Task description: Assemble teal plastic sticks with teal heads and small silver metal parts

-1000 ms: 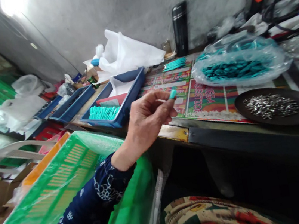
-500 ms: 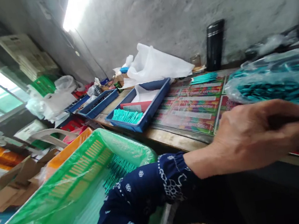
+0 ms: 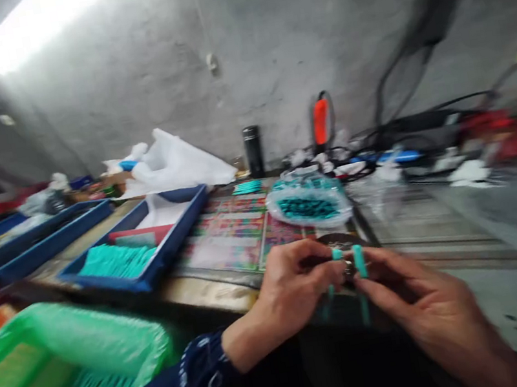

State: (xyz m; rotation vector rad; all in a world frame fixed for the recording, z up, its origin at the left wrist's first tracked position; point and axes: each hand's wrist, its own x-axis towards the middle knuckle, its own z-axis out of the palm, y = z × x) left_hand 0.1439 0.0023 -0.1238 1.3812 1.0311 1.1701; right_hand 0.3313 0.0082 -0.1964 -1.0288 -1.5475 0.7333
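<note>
My left hand point(image 3: 293, 289), in a dark blue patterned sleeve, is closed with a slender teal piece point(image 3: 337, 253) pinched between thumb and fingers. Close beside it, my right hand point(image 3: 420, 302) pinches a second teal piece point(image 3: 359, 261), held roughly upright. Motion blurs both pieces, so their exact kind is unclear. Behind the fingertips is a dark round dish point(image 3: 337, 240), partly hidden by the hands. Beyond it lies a clear plastic bag point(image 3: 278, 218) of darker teal parts point(image 3: 307, 207).
Left of the hands, a blue tray point(image 3: 142, 282) holds a row of teal pieces. Below it stands a green crate point(image 3: 112, 321) lined with plastic, with more inside. A black flask point(image 3: 254, 151) stands by the wall. Cables and crumpled plastic lie at the back right.
The view has swung right. My left hand, earlier by the shiny metal parts with a teal piece, now meets my right hand, which has come into view with another piece.
</note>
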